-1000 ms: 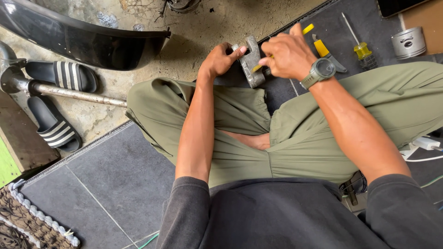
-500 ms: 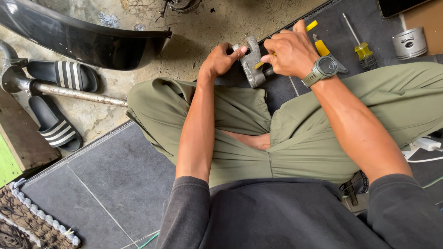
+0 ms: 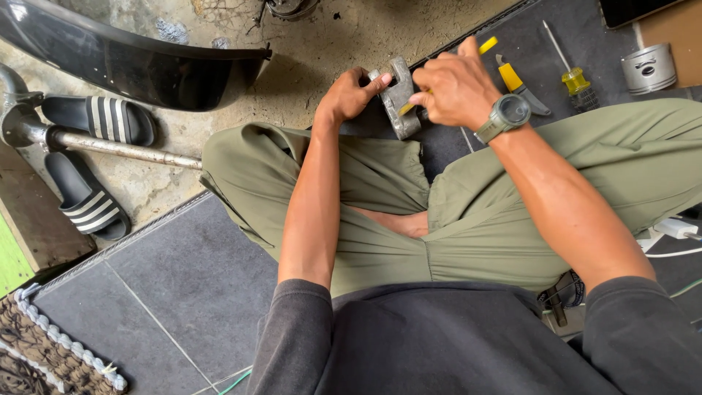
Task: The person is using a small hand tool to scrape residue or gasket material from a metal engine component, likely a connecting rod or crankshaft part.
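Head view, left to right: black slides [image 3: 99,121] and a rusty metal rod [image 3: 124,150] sit well left of the grey metal bracket [image 3: 401,99]. Your left hand [image 3: 349,95] is closed on the bracket's left edge, barely shifted from a second ago, so you're still mid-job. Your right hand [image 3: 457,91] grips a yellow-handled tool [image 3: 409,108] against it. Right of the bracket lie a yellow knife [image 3: 518,82], screwdriver [image 3: 574,77] and silver piston [image 3: 648,68], none in the way.
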